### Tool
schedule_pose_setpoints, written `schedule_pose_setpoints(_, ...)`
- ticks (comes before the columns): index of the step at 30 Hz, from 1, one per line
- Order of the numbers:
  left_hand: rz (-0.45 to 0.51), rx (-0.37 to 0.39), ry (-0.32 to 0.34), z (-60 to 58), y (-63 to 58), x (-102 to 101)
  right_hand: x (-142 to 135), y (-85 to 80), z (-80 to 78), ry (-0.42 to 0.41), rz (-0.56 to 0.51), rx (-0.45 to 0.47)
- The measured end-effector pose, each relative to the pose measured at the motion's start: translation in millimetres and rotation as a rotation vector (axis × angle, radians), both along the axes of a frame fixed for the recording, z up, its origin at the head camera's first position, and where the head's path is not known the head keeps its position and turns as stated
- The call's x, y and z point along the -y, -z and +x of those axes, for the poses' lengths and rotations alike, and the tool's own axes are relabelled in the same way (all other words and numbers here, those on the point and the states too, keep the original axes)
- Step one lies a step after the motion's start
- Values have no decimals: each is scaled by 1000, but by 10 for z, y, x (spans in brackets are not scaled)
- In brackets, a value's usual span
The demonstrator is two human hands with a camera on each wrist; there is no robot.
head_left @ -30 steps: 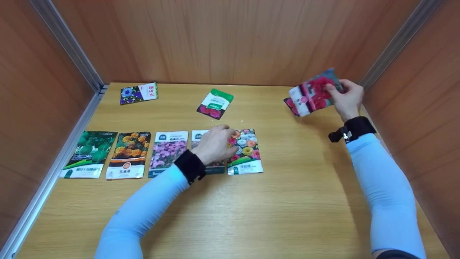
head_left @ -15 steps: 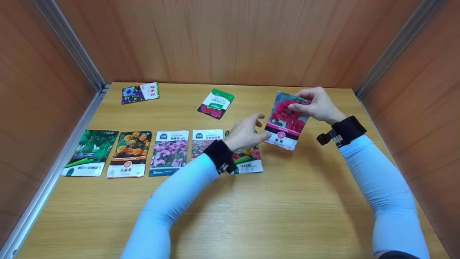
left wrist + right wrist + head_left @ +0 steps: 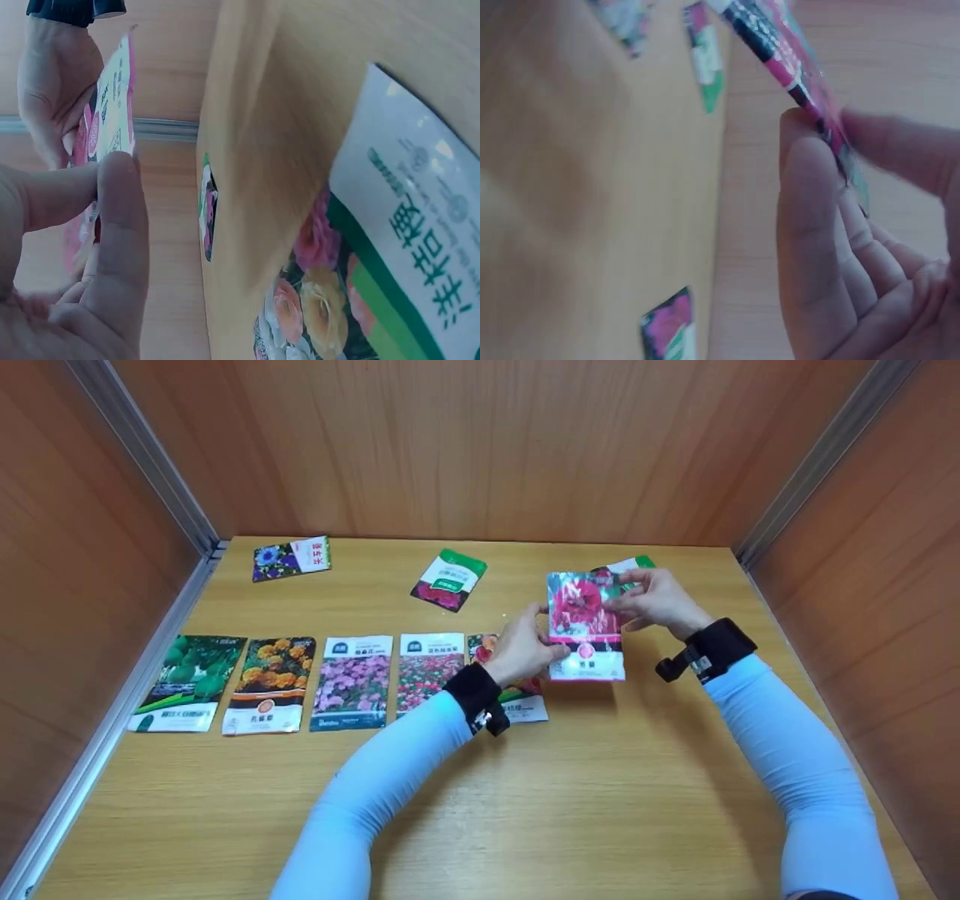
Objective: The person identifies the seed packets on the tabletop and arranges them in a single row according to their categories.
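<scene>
Both hands hold a seed packet with a large pink-red flower, upright above the table. My left hand pinches its lower left edge between thumb and fingers. At its right edge, my right hand grips the packet. The left wrist view shows that packet nearly edge-on, thumb and finger meeting on it. Partly under the left hand lies a packet of multicoloured blooms, flat on the table. Behind the right hand, a green-and-white packet is partly hidden.
A row of packets lies along the table's left: green fruit, orange marigolds, purple flowers and pink flowers. Farther back lie a blue-flower packet and a green-topped packet. Wooden panels enclose the back and sides.
The right hand has brought the pink-red flower packet leftward and nearer, turning it upright. The left hand has moved right from the row and taken hold of the packet's left edge.
</scene>
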State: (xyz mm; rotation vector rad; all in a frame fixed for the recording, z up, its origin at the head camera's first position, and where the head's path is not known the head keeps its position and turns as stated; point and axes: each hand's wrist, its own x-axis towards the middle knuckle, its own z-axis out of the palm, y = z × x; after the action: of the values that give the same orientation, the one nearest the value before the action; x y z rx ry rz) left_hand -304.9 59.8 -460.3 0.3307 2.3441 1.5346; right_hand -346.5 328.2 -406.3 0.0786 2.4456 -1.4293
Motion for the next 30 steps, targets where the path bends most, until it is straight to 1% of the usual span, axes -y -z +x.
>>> schedule_pose_setpoints(1, -40, -25, -1, 18, 15, -23, -5, 41, 3, -5, 20, 24)
schedule_pose_setpoints(6, -254, -214, 41, 100, 91, -153, -10, 217, 26, -18, 113, 99)
schedule_pose_setpoints(8, -328, -251, 60, 123, 113, -188, -1, 286, 33, -21, 135, 120)
schedule_pose_setpoints(10, -392, -256, 76, 140, 129, -209, 13, 356, 39, -35, 151, 128)
schedule_pose_setpoints(13, -475, -239, 107, 154, 144, -227, 46, 460, 50, -72, 187, 122)
schedule_pose_setpoints(18, -584, -204, 164, 155, 189, -257, 106, 580, 56, -110, 298, 119)
schedule_pose_setpoints(20, -607, -202, 176, 152, 219, -270, 119, 613, 56, -114, 343, 114)
schedule_pose_setpoints(25, -644, -210, 183, 131, 299, -284, 164, 679, 55, -123, 419, 101)
schedule_pose_setpoints(27, -658, -221, 187, 121, 319, -284, 184, 693, 52, -126, 445, 101)
schedule_pose_setpoints(30, -672, -242, 191, 104, 326, -287, 207, 705, 41, -132, 498, 71)
